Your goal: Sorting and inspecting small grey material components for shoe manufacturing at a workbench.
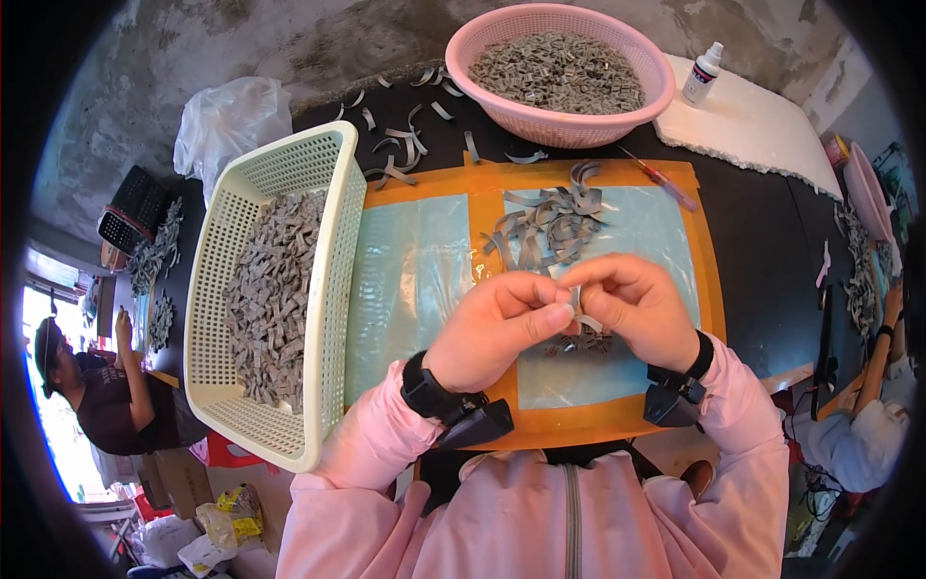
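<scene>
A cream rectangular mesh basket (333, 207) of folded grey pieces stands at the left on the black table (762, 222). Just right of it, the left hand (497, 328) and right hand (632, 304) meet over the orange mat (709, 289), fingertips pinched together on one small grey strip (577, 299) between them. Loose grey strips (550, 227) lie just beyond the knuckles.

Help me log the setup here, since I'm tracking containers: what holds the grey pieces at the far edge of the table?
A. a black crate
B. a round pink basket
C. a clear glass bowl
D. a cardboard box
B: the round pink basket at the table's far edge is filled with grey pieces; the cream rectangular basket sits to the person's left.
</scene>
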Motion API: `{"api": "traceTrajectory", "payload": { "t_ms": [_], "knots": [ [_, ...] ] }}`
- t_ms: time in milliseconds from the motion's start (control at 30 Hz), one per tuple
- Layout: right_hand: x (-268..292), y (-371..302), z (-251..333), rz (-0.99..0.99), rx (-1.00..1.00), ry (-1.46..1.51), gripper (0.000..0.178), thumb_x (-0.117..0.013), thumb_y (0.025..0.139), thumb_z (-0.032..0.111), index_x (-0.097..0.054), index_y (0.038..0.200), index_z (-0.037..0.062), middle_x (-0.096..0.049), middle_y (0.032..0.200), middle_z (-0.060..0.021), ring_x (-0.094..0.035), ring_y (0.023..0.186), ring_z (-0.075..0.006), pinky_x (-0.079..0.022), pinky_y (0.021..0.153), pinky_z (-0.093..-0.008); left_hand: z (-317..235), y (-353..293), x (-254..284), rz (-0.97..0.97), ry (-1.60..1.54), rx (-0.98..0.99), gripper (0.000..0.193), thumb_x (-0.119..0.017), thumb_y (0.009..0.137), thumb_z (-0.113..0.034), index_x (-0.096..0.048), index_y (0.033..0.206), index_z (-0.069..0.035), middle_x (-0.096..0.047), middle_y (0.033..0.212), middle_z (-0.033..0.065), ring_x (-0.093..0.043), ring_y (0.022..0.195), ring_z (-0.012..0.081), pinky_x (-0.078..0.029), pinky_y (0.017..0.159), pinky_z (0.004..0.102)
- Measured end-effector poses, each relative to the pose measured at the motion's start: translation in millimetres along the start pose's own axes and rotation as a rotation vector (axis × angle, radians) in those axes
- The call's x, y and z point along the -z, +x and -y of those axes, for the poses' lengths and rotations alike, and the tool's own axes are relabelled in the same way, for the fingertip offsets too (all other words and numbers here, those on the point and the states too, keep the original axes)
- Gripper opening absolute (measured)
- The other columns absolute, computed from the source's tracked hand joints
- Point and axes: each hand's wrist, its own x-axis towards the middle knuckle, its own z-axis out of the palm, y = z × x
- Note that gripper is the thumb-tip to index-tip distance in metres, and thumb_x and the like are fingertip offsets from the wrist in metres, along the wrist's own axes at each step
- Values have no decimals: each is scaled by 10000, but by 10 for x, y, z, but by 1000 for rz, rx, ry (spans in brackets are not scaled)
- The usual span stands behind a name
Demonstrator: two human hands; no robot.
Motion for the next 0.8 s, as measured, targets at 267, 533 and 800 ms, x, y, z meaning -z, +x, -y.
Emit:
{"api": "traceTrajectory", "payload": {
  "t_ms": [267, 533, 800],
  "knots": [
    [8, 7, -44, -10, 119, -66, 96, -588, 860, 51, -566, 938, -1, -584, 847, -32, -558, 773, -85, -465, 684, -222, -15, 29, -34, -24, -61, 78, 190, -591, 869, -131, -574, 1004, 2, -606, 938, 49, -573, 866, 110, -457, 803, 253],
    [77, -21, -78, 95, -21, 168, 111, -549, 891, 111, -536, 914, 3, -573, 804, -36, -560, 724, -107, -460, 676, -230, -10, 19, -2, 69, 55, 116, 155, -598, 840, -54, -581, 980, 10, -613, 922, 45, -573, 840, 94, -454, 784, 224],
    [-33, -2, 24, 25, -148, 170, 110, -549, 893, 123, -533, 867, 18, -579, 797, -40, -559, 724, -102, -455, 682, -227, -26, 7, -24, 31, 15, 122, 144, -609, 825, -36, -592, 961, 9, -620, 903, 37, -577, 844, 88, -453, 783, 212]
  ]
}}
